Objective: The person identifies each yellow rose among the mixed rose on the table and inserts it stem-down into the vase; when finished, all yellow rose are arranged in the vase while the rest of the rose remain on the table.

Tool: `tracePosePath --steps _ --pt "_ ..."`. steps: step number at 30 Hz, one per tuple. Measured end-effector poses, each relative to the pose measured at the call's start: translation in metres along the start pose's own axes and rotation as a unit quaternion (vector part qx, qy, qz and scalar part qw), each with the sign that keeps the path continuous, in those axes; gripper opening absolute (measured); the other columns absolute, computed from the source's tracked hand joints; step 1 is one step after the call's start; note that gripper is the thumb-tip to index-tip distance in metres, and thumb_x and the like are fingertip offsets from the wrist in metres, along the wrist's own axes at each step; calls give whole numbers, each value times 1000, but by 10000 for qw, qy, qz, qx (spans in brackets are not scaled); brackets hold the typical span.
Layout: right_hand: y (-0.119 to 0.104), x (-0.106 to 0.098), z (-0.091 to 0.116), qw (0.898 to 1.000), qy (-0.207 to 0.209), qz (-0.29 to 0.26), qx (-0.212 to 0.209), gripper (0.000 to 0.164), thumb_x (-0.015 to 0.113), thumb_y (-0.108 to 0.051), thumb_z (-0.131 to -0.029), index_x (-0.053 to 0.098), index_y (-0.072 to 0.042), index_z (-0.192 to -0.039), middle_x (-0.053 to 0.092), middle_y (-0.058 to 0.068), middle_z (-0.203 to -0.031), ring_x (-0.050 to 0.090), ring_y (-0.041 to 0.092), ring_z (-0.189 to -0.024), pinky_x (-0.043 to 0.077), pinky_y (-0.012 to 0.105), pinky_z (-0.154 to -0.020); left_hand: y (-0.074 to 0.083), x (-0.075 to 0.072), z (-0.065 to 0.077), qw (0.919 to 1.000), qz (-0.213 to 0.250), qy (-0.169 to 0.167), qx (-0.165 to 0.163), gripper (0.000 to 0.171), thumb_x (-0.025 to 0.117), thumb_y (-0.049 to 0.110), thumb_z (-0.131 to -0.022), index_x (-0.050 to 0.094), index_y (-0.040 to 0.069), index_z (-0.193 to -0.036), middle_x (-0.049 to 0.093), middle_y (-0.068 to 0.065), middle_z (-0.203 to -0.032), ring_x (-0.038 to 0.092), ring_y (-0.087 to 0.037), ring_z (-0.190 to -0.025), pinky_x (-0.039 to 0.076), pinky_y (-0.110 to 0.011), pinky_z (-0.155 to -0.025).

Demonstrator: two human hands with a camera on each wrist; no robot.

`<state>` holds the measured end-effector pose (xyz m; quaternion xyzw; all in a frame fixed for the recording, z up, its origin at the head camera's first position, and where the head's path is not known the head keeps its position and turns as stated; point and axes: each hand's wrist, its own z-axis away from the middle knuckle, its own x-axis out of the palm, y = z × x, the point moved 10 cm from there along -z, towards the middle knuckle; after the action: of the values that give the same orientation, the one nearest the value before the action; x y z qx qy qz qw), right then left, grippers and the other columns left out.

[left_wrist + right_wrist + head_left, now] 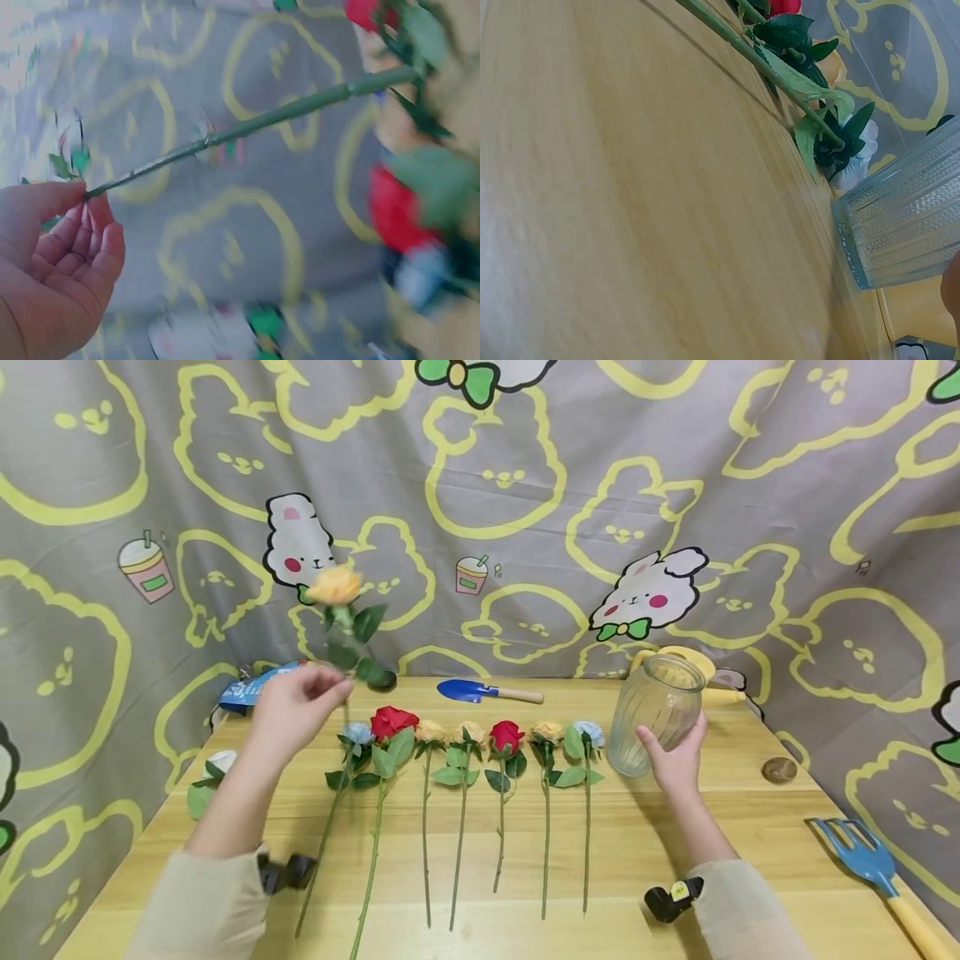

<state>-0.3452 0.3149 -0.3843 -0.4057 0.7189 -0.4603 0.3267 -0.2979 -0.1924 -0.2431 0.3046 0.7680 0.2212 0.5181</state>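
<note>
My left hand [300, 700] pinches the stem of a yellow rose [335, 585] between thumb and fingers, bloom upward, above the table's left part. In the left wrist view, the green stem [255, 124] runs out from the fingertips. My right hand [681, 764] grips a clear ribbed glass vase [651, 718], thumb on the near side; the vase leans a little. Its base shows in the right wrist view against the tabletop. Between the hands several roses lie in a row, among them a red rose [393, 722], a yellow rose [546, 730] and a blue rose [589, 732].
A blue trowel [487, 692] lies at the back. A yellow watering can [720, 696] sits behind the vase. To the right are a brown round object [778, 769] and a blue hand fork [858, 852]. A white rose [221, 764] is partly hidden by the left forearm.
</note>
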Motion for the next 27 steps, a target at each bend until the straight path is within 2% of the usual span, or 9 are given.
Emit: tracePosePath --steps 2,5,10,16,19,22,27 --pt "0 3 0 10000 -13 -59 6 93 73 -14 -76 9 -30 -142 19 5 -143 21 24 -130 14 38 -107 26 6 -20 9994 232 -75 252 27 60 29 -87 64 4 -94 64 -8 -85 55 -19 -74 45 -32 -63" --pt "2 5 0 10000 -14 -52 77 92 72 -15 -76 8 -31 -141 19 5 -144 21 24 -130 14 39 -107 60 22 -48 9957 736 -334 448 24 63 25 -85 63 4 -96 64 -8 -86 57 -18 -75 47 -31 -65" --pt "5 1 2 9997 57 147 200 94 72 -16 -76 6 -30 -142 16 6 -145 18 25 -132 12 38 -107 106 56 -80 9833 1552 -601 741 22 65 18 -84 61 2 -98 64 -8 -88 59 -17 -78 49 -28 -70" --pt "-2 0 7 9998 69 86 167 92 71 -12 -77 8 -25 -143 17 7 -144 20 23 -130 12 35 -107 153 81 -104 9692 2153 -400 1124 17 65 16 -83 64 0 -91 66 -9 -85 61 -15 -77 48 -23 -66" --pt "-13 0 10 9999 110 -48 7 90 70 -9 -77 11 -20 -142 20 11 -142 23 24 -128 14 34 -107 177 92 -113 9608 2451 -301 1259 16 66 15 -83 65 0 -89 66 -9 -84 62 -13 -76 48 -20 -65" --pt "-24 1 13 9996 127 -151 -197 86 70 -7 -76 14 -16 -141 22 13 -140 25 24 -125 16 34 -107 200 102 -119 9551 2613 -254 1375 14 65 14 -83 65 1 -89 67 -8 -83 63 -11 -75 47 -17 -65" --pt "-29 5 13 9989 123 -265 -361 84 70 -5 -76 17 -15 -140 24 12 -139 27 23 -124 18 34 -106 237 122 -127 9516 2612 -344 1581 14 64 14 -84 65 2 -92 67 -5 -86 62 -6 -77 45 -12 -67"
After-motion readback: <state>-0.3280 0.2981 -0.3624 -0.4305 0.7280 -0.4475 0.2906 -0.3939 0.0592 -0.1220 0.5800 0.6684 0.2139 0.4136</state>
